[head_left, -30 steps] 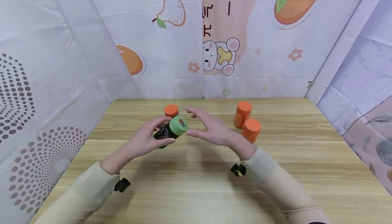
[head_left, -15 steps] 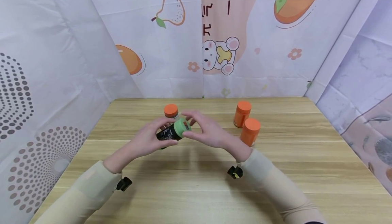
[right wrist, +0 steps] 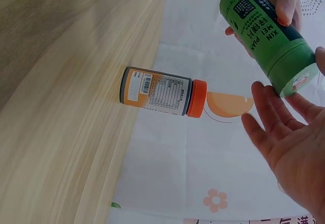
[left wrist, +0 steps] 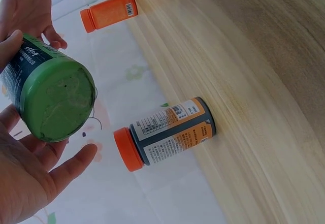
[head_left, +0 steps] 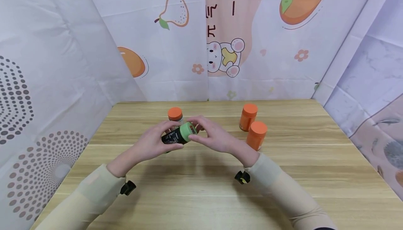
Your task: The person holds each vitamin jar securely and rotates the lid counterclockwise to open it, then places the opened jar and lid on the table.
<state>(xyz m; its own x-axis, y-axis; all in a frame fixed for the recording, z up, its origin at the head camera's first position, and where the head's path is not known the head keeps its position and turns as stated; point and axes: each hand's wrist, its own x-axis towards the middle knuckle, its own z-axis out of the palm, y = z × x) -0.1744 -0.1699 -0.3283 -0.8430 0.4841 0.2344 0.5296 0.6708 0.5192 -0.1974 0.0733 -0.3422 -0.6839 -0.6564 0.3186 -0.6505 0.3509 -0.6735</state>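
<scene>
A green and black plastic bottle (head_left: 174,137) is held tilted above the table, its green lid (head_left: 187,131) toward the right. My left hand (head_left: 148,144) grips the body; the thumb lies along the near side. At the lid end, my right hand (head_left: 217,137) has its thumb and fingers curled around the lid's edge. The right wrist view shows right fingertips (right wrist: 277,99) against the lid's rim. In the left wrist view the bottle's green base (left wrist: 60,102) faces the camera. Behind the left hand stands an orange-capped bottle (head_left: 175,114) with a dark, white and orange label.
Two orange bottles, one farther back (head_left: 248,117) and one nearer (head_left: 256,136), stand upright on the right, beyond my right forearm. The wooden table (head_left: 195,202) meets a printed fabric backdrop (head_left: 176,62) at its back edge. Another cloth (head_left: 41,93) hangs at the left.
My right hand has come left and closed its fingers and thumb around the lid. The left hand has shifted slightly right with the bottle, which is now tilted less steeply.
</scene>
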